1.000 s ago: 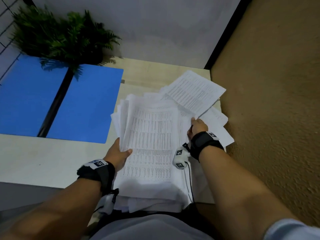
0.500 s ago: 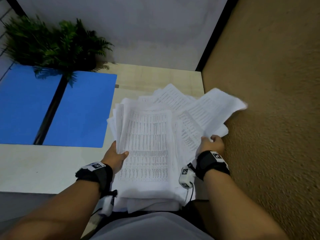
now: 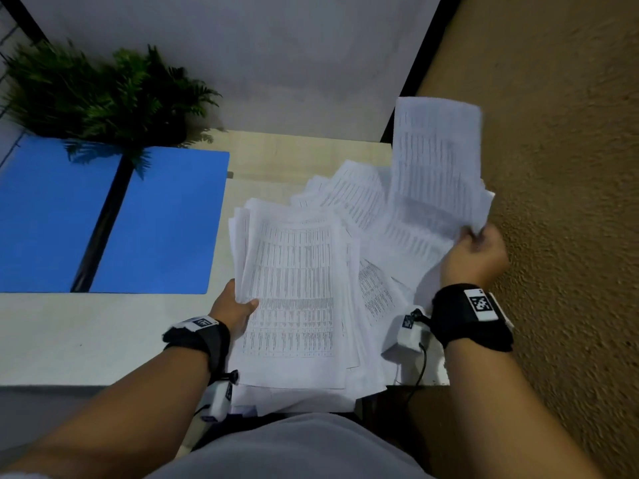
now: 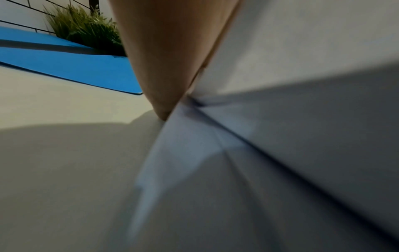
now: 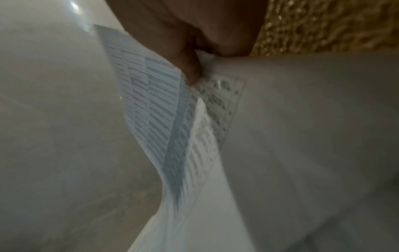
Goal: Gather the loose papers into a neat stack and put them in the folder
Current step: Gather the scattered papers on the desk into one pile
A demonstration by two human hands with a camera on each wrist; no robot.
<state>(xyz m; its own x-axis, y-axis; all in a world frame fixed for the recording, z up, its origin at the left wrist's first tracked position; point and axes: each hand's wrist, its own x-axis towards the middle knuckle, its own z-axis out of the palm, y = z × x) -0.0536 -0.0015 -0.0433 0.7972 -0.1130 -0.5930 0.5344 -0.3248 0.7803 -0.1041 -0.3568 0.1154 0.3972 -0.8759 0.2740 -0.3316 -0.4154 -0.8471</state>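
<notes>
A thick, uneven pile of printed white papers point(image 3: 294, 295) lies on the pale table near its front right corner. My left hand point(image 3: 235, 304) grips the pile's left edge, thumb on the top sheet; the left wrist view shows a finger point(image 4: 164, 68) against the paper pile point(image 4: 280, 119). My right hand point(image 3: 475, 252) pinches a few loose sheets point(image 3: 437, 160) and holds them raised and upright over the pile's right side. Close up in the right wrist view, a fingertip point(image 5: 192, 75) presses on the sheets point(image 5: 164, 119). The open blue folder point(image 3: 159, 219) lies flat to the left.
A green potted fern point(image 3: 114, 95) stands at the back left, partly over the folder. The table's right edge point(image 3: 446, 375) runs beside brown textured floor point(image 3: 560, 202). A grey wall point(image 3: 242, 57) closes the back. More loose sheets point(image 3: 349, 191) fan out behind the pile.
My right hand has lifted the loose sheets from the right of the pile and swung them up to stand upright. My left hand has stayed on the pile's left edge.
</notes>
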